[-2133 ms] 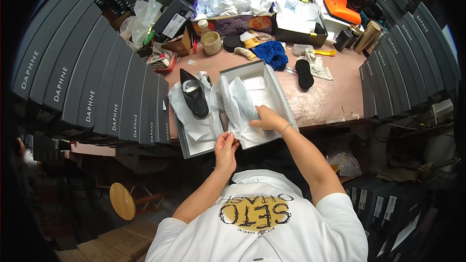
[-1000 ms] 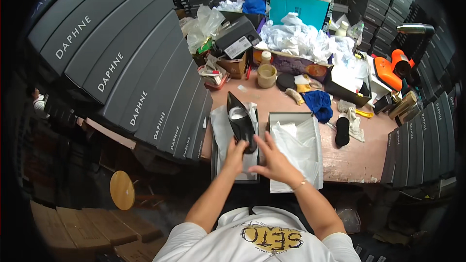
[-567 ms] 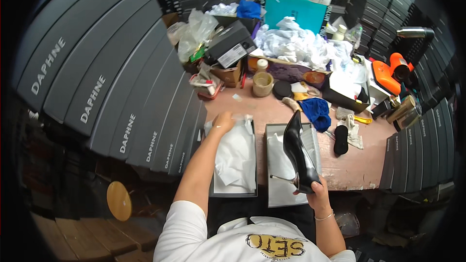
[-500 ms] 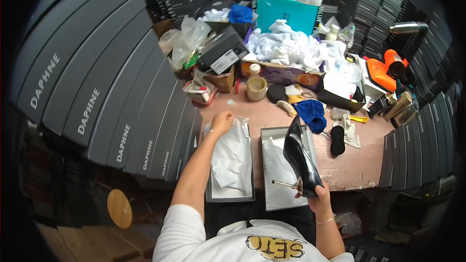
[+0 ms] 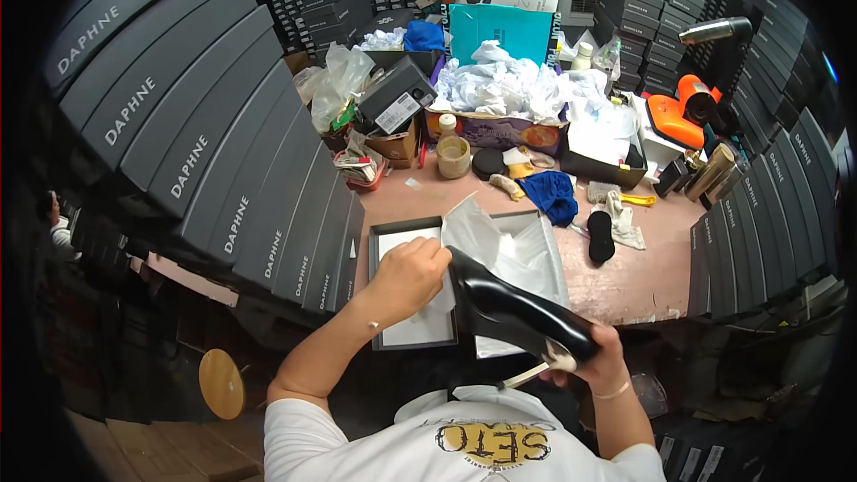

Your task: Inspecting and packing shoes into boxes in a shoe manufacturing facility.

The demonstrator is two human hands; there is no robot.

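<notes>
A black, glossy high-heeled pump (image 5: 522, 305) slants across the front of the boxes, its toe to the left and its thin metallic heel pointing down toward me. My right hand (image 5: 596, 359) is closed round its heel end. At the toe, my left hand (image 5: 411, 277) is closed in a fist-like pinch; what its fingertips hold is hidden. Beneath the left hand lies an opened grey shoebox part (image 5: 406, 225) with a white bottom. White tissue paper (image 5: 482, 230) stands up beside the left fingers and spreads over a second box part (image 5: 552, 259), partly covered by the pump.
Tall stacks of dark shoeboxes (image 5: 223, 152) flank the table on the left and right. Behind are a jar (image 5: 453, 157), a blue cloth (image 5: 549, 195), a black brush or pad (image 5: 601, 237), a yellow-handled brush (image 5: 636, 200) and a heap of crumpled paper (image 5: 500, 80). A round stool (image 5: 221, 384) stands lower left.
The tissue paper has shifted from the left box part toward the right one. My left hand has come nearer, to the toe; the pump has tilted from upright to slanting left.
</notes>
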